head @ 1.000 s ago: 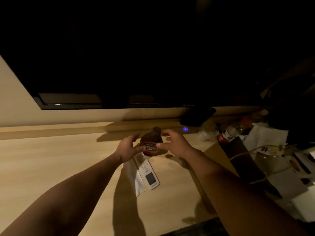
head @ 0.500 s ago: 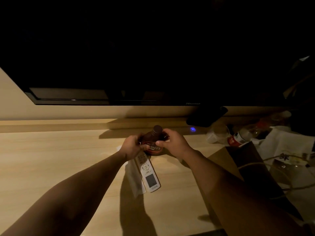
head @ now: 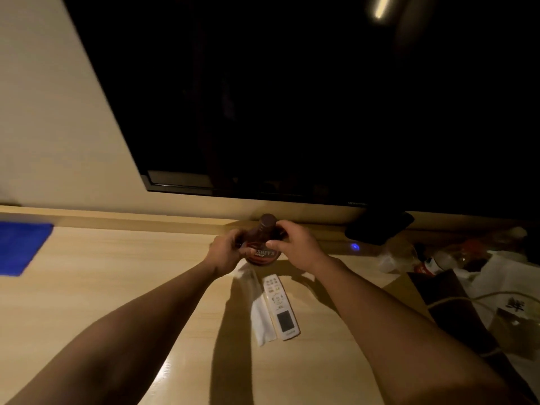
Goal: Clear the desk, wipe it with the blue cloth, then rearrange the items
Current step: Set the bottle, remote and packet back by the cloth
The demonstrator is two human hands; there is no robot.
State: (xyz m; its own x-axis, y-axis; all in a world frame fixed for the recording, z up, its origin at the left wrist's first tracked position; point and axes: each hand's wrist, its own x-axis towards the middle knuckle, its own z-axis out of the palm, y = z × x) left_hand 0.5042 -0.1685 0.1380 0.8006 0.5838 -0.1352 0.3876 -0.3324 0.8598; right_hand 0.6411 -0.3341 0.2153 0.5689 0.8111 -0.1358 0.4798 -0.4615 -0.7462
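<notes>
A brown syrup bottle (head: 264, 244) stands upright on the light wooden desk (head: 117, 287), near the back wall. My left hand (head: 226, 254) wraps its left side and my right hand (head: 295, 247) grips its right side near the neck. A white remote (head: 281, 306) lies just in front of the bottle, beside a white folded paper (head: 260, 314). The blue cloth (head: 20, 247) lies flat at the far left of the desk.
A large dark TV screen (head: 292, 112) hangs above the desk's back edge. At the right are a brown paper bag (head: 455, 311), a white plastic bag (head: 502, 285), a plastic bottle (head: 438, 260) and a dark object (head: 380, 226) by a small blue light (head: 354, 247).
Both hands have closed around the syrup bottle and moved it slightly toward the back wall, away from the remote. The view has swung left, bringing the blue cloth into sight.
</notes>
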